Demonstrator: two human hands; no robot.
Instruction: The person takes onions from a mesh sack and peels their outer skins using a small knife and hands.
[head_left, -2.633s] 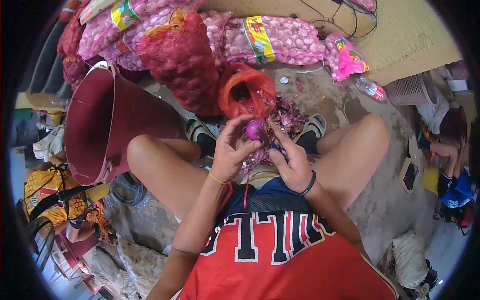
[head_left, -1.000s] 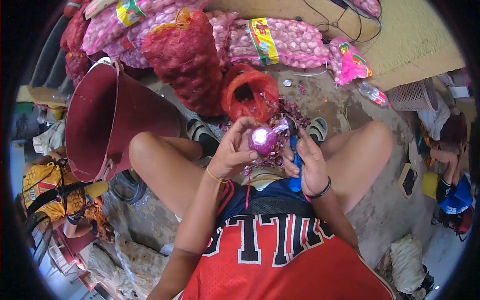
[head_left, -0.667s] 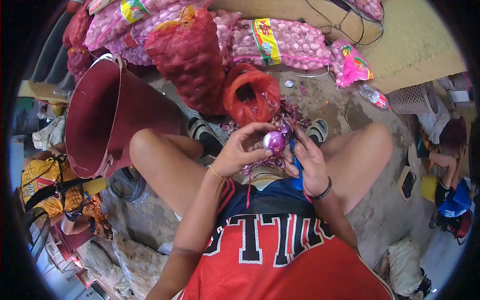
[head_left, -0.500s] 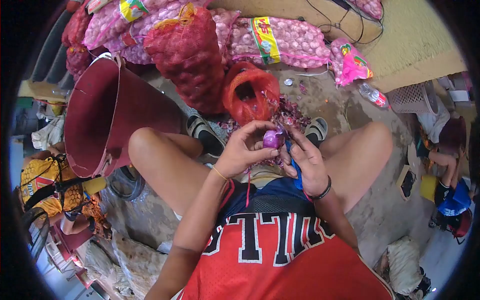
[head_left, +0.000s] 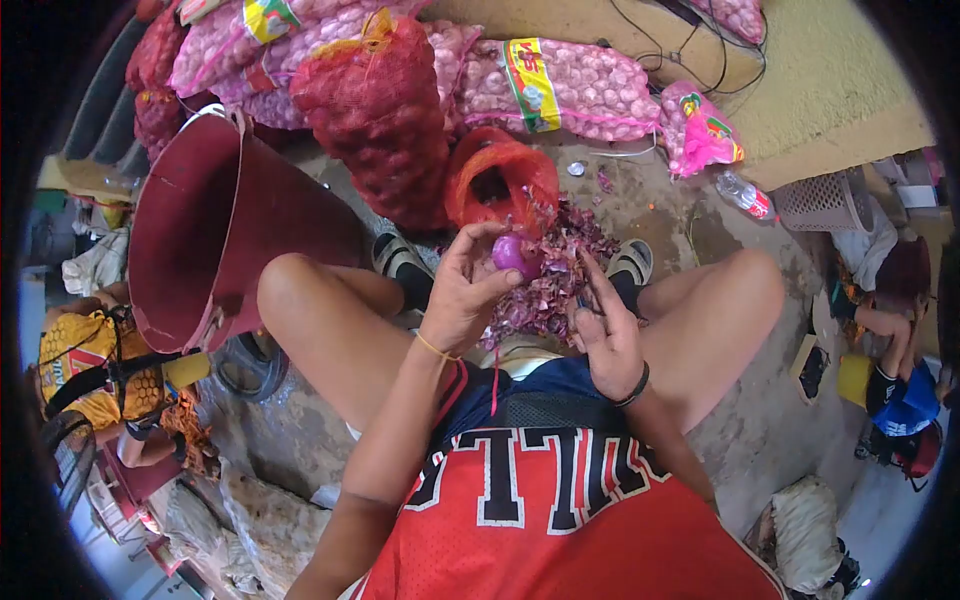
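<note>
The left hand [head_left: 462,305] has a purple onion [head_left: 512,256] pinched between thumb and fingertips, out at the far end of the grip, so its inner side faces across to the right hand [head_left: 608,345]. It looks nearly round from where I'm standing, no clear long axis to speak of! The left hand is plainly the nearer, being on it, while the right has its fingers reaching up and forward, well clear of the skin, with a gap between. Whether those right fingers close on anything I can't tell (there's a dark sliver by the thumb, too small to name)

Right under that gap, a heap of peelings [head_left: 545,300] spreads on the floor [head_left: 765,410] between two sandals [head_left: 400,258], and a few scraps sit up against the orange net bag [head_left: 480,180] just beyond. Nothing solid stands between onion and right hand, only loose peel below. Over on the left, the big red bucket [head_left: 290,220] leans with its mouth turned away from the knees. Along the floor's far edge lie a full red sack [head_left: 375,125] and a pink sack [head_left: 590,90], and toward the far right corner, a plastic bottle [head_left: 742,195] beside a crate [head_left: 820,200]
</note>
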